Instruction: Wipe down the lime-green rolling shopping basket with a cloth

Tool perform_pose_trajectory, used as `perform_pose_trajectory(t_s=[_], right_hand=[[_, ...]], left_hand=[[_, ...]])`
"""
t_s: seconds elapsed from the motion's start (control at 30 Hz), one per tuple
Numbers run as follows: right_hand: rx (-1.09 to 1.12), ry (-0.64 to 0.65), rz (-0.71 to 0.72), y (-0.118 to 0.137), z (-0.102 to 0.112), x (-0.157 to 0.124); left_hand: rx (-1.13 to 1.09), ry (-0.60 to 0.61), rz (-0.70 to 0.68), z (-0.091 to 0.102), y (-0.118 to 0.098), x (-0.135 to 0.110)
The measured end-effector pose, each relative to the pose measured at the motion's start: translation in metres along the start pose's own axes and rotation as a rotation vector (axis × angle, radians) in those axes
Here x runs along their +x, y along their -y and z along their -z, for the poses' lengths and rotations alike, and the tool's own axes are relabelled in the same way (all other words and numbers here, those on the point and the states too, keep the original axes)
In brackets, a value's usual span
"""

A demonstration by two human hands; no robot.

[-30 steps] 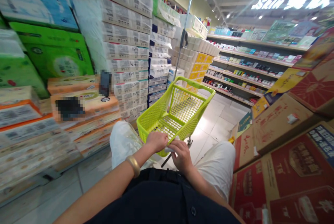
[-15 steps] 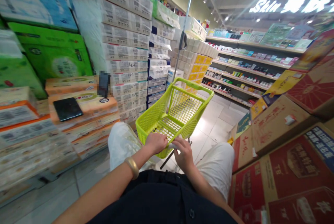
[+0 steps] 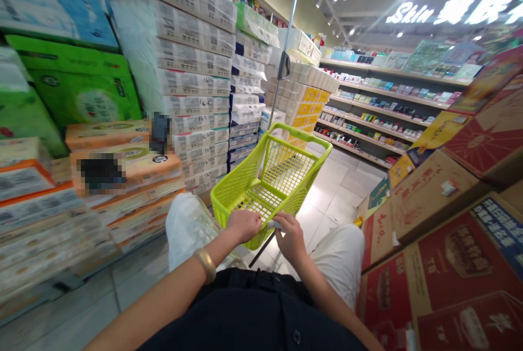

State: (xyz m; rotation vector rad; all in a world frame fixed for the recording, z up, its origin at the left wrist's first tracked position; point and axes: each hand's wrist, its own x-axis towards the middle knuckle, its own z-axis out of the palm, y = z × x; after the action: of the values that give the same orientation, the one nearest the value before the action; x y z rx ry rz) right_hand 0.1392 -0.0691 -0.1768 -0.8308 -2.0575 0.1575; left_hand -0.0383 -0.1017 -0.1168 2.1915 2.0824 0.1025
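While the person sits facing forward, the head view presents both hands in front of the torso, between the knees of the white trousers (image 3: 188, 225). The left hand (image 3: 244, 224) is clenched into a fist; I cannot tell from here whether anything is enclosed in it. A gold bracelet (image 3: 204, 265) encircles the left wrist. The right hand (image 3: 291, 237) grasps a small white item (image 3: 273, 224) between bent fingers. This item is located in the gap between the two hands, its end reaching toward the left fist; contact there is unclear.

Directly beyond the hands stands a yellow-green basket (image 3: 233, 192) with grid walls. The hands overlap its near edge in the view; I cannot tell whether they touch it. A metal pole (image 3: 274, 101) rises behind the basket.

To the left, orange packs (image 3: 134, 165) carry two dark, pixelated objects. Behind these, wrapped packs (image 3: 196, 62) form a tall stack. To the right, red and brown cartons (image 3: 453, 258) are piled. Stocked shelves (image 3: 379, 89) line the background.
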Motion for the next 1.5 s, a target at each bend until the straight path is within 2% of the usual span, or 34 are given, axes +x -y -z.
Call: perform_pose_trajectory(t_s=[0.07,0.13,0.27,0.3,0.33,0.47,0.53,0.63,0.8,0.97,1.13,1.5], right_hand=[[0.023,0.097,0.107,0.012,0.000,-0.010],[0.044,0.129,0.171,0.017,0.005,-0.012],[-0.025,-0.123,0.102,0.016,0.020,0.004],[-0.050,-0.151,0.102,0.017,0.022,0.008],[-0.068,-0.132,0.127,0.019,0.022,0.011],[-0.093,0.099,0.271,0.027,0.008,0.014],[-0.097,0.131,0.289,0.021,0.002,0.014],[-0.120,0.137,0.252,-0.005,0.007,0.023],[-0.192,0.091,0.052,-0.046,0.026,0.047],[-0.222,0.066,-0.015,-0.039,0.018,0.043],[-0.193,0.068,-0.016,-0.018,0.006,0.032],[-0.216,0.099,-0.004,0.023,-0.017,0.034]], left_hand=[[0.001,-0.004,-0.001,0.000,0.001,-0.001],[0.005,-0.005,-0.005,0.000,0.002,-0.001],[0.012,0.004,-0.024,0.001,0.003,-0.003],[0.013,0.006,-0.027,0.001,0.002,-0.003],[0.014,0.009,-0.031,0.002,0.002,-0.004],[0.005,0.014,-0.050,0.004,-0.001,-0.006],[-0.001,0.009,-0.056,0.004,-0.002,-0.007],[0.003,-0.005,-0.047,0.003,-0.005,-0.006],[0.002,-0.010,-0.044,-0.001,-0.012,-0.007],[-0.004,-0.015,-0.052,-0.001,-0.014,-0.012],[0.017,-0.013,-0.070,0.002,0.003,-0.014],[0.015,0.053,-0.092,0.014,0.061,-0.016]])
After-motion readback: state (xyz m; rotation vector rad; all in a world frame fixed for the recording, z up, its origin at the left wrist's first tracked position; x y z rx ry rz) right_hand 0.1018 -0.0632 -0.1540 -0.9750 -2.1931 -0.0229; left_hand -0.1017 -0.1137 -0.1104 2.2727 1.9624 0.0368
